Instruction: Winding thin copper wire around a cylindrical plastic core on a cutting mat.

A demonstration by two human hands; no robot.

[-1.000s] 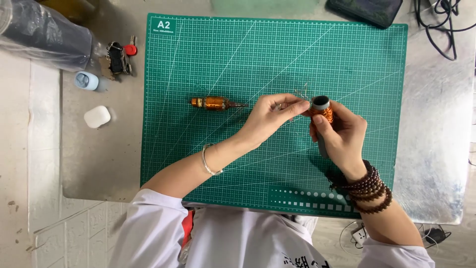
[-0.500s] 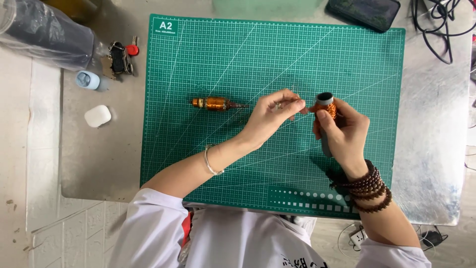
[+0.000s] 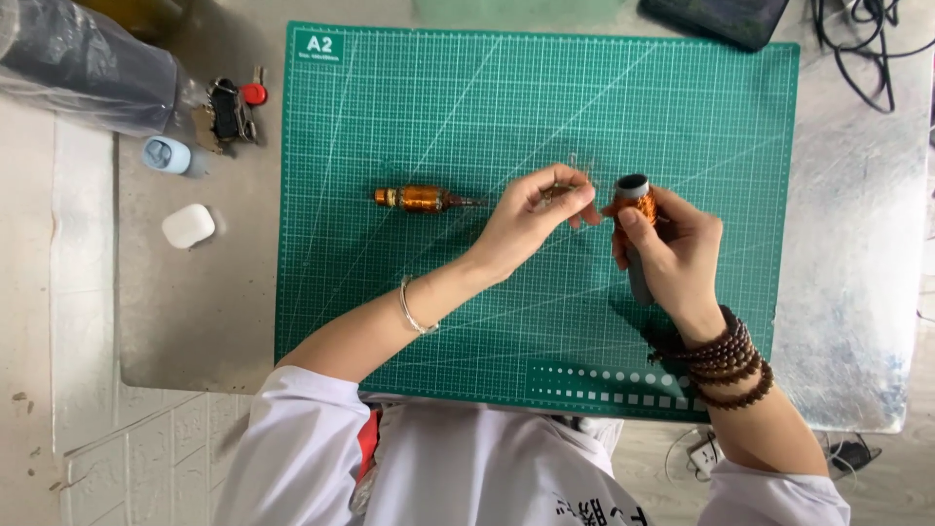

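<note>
My right hand grips a grey cylindrical motor part with orange copper winding near its top, held upright over the green cutting mat. My left hand is just left of it, fingertips pinched on a thin wire or small piece by the winding; what it pinches is too small to tell. A copper-wound motor rotor lies on the mat to the left of my left hand, apart from it.
Left of the mat on the grey table lie a white earbud case, a small light-blue object, keys with a red tag and a plastic-wrapped bundle. A dark device and black cables sit at the far right.
Both hands stay together over the mat with only slight shifts; my left fingertips keep working at the top of the held part. The rotor has not moved.
</note>
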